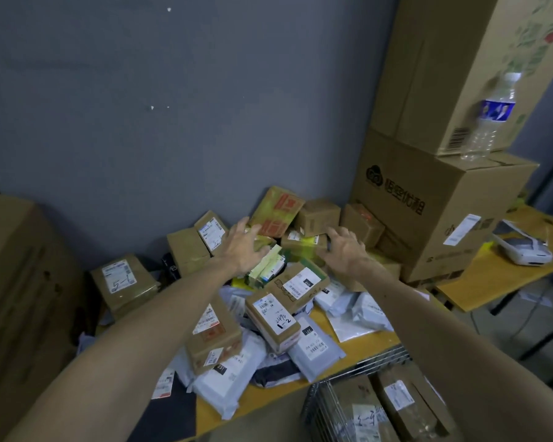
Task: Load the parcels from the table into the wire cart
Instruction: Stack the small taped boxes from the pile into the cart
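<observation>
A heap of parcels covers the yellow table [361, 344]: brown boxes such as one marked "1-2" [272, 318], one marked "5-1" [123, 282], and grey poly mailers [315, 349]. Both my arms reach over the heap toward its back. My left hand [241, 247] hovers with fingers spread beside a yellow-taped box [276, 210]. My right hand [345, 247] is spread over a small box with yellow tape [304, 245]; whether it touches is unclear. The wire cart [377, 362] sits at the bottom right and holds brown boxes [406, 400].
Large cartons [441, 212] are stacked at the back right, with a plastic water bottle [492, 116] on one. A white device [522, 250] lies on the table's right part. Another big carton [16, 282] stands at the left. A grey wall is behind.
</observation>
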